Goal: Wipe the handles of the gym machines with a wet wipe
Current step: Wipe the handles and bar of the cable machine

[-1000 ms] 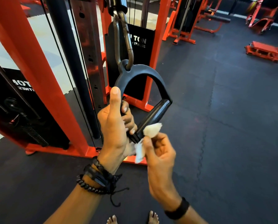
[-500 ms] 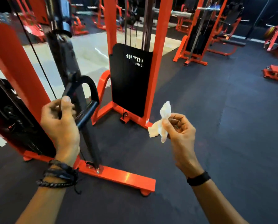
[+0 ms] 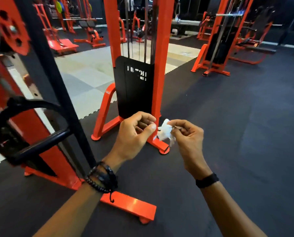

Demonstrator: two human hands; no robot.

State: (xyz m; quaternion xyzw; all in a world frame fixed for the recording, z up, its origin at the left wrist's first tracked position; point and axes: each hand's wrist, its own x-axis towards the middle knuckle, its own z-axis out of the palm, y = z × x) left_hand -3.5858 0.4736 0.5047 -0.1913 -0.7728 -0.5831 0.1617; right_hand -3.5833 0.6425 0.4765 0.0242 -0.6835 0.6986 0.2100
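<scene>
Single view, head-mounted, wide-angle. It looks forward and down from standing height over both forearms. The hands (image 3: 161,134) sit close, centre frame. The black floor (image 3: 228,134) and orange machines (image 3: 161,48) recede beyond.

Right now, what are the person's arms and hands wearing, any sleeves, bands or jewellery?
Both forearms are bare, with no sleeves in view and no gloves. The left hand has a stack of black bracelets at the wrist: a beaded strand, wider dark bands and a dangling knotted cord. The right hand has one plain black wristband. No rings are visible.
</scene>
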